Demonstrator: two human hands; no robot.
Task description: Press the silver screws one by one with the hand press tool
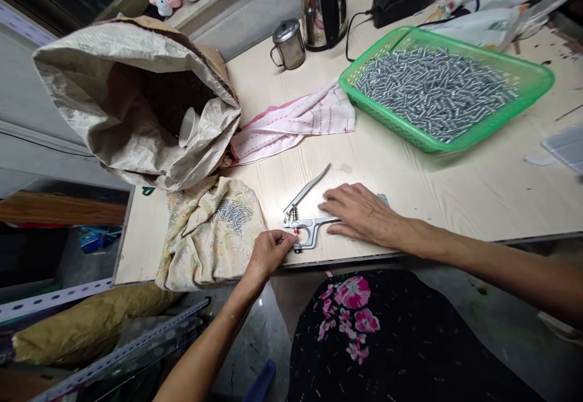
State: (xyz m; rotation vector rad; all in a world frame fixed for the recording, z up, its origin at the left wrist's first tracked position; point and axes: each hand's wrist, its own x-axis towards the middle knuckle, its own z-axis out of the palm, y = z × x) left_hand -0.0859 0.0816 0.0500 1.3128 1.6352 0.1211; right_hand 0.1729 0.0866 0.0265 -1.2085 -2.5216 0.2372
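Observation:
Silver snap pliers lie on the pale wooden table near its front edge, one handle raised toward the back. My right hand lies flat over the lower handle, fingers stretched out. My left hand is pinched at the pliers' jaw, where a small red part shows; what the fingertips hold is too small to make out. Left of it, a patterned cloth carries a small heap of silver metal pieces.
A green plastic basket full of silver metal pieces stands at the back right. A large open sack with a white cup inside sits at the left, a pink-striped towel beside it. A kettle and a lidded mug stand behind.

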